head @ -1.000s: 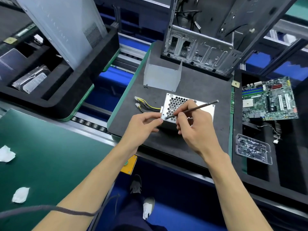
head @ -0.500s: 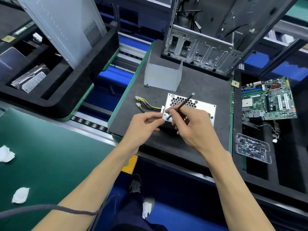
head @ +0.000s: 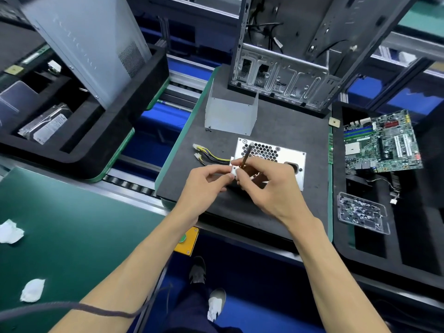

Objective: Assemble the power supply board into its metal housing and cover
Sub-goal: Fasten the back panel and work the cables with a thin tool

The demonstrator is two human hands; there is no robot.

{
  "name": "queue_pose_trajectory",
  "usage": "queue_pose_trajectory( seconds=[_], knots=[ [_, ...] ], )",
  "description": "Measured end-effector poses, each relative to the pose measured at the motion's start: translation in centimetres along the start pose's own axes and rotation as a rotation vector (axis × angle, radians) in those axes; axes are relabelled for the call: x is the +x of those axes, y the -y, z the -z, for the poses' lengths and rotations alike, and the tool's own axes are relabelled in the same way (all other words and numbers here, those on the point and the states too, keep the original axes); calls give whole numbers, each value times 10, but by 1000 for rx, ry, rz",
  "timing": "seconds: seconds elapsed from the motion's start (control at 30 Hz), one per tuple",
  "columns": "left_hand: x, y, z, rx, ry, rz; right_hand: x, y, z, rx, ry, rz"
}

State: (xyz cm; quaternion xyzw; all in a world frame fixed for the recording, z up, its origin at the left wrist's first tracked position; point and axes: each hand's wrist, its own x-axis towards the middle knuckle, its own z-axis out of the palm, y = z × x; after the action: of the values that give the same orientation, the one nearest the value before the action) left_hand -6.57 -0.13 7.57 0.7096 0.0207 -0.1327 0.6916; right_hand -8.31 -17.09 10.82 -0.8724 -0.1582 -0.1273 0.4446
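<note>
Right now my right hand [head: 269, 188] pinches a thin screwdriver [head: 247, 155], shaft tilted up and away, tip down at the near-left corner of the power supply housing [head: 283, 155]. My left hand [head: 206, 186] pinches that same corner, fingertips touching the small white tab there; I can't tell if a screw sits under them.

Progress, as I judge it: the housing lies fan-grille side up on the black foam pad [head: 276, 212], so the board looks already inside, with its yellow-black cables [head: 211, 156] trailing out left. I'm on a fastening step. The U-shaped metal cover [head: 230, 114] stands apart behind, not fitted. A few loose screws [head: 208, 128] lie at its left foot. So the remaining screws and the cover are left.

Room: the pad's near edge is just under my wrists, its green left edge close beyond the cables. An open PC chassis [head: 283, 75] walls off the back. To the right are a motherboard [head: 382, 143] and a clear screw tray [head: 362, 212], well apart. There's free pad between housing and cover.
</note>
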Motion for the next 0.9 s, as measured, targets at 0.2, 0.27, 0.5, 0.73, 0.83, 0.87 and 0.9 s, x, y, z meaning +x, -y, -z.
queue_pose_trajectory(
  seconds=[0.2, 0.27, 0.5, 0.73, 0.83, 0.87, 0.9],
  knots=[
    [1, -3, 0, 17, -3, 3, 1, -8, 1, 98, 9, -28],
    [1, -3, 0, 24, -5, 6, 5, -7, -2, 100, -4, -26],
    [1, -6, 1, 36, -4, 10, 12, -17, -10, -41, -73, 43],
    [14, -7, 6, 43, 52, 14, 14, -17, -11, -65, -117, 15],
    [20, -5, 10, 54, 96, 7, 17, -15, -9, -88, -74, 29],
    [21, -4, 11, 59, 112, 1, 16, -15, -8, -86, -51, 34],
    [23, -4, 12, 63, 128, -7, 16, -15, -7, -88, -39, 30]
  ],
)
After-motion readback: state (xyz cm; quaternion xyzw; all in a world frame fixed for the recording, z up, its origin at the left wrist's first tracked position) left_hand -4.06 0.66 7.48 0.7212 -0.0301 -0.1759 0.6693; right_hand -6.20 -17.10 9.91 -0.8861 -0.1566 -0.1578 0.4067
